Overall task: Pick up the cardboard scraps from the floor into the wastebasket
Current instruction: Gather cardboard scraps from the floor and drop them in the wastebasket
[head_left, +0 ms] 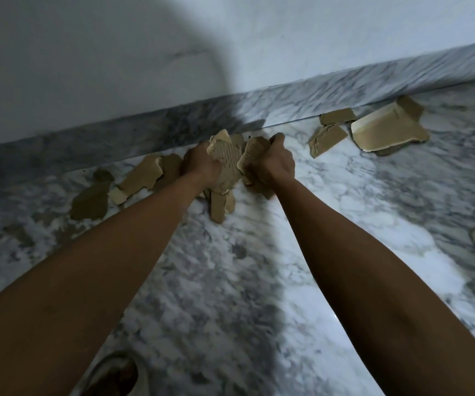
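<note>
Head view, frame centre: our left hand and right hand, fingers curled, grip torn brown corrugated cardboard scraps above the grey-veined white marble floor.

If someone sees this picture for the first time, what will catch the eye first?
First come the two bare arms reaching to the middle, where the left hand and the right hand each grip cardboard scraps. Next are the loose brown pieces lying on the marble floor along the wall, with the biggest piece at the upper right.
</note>
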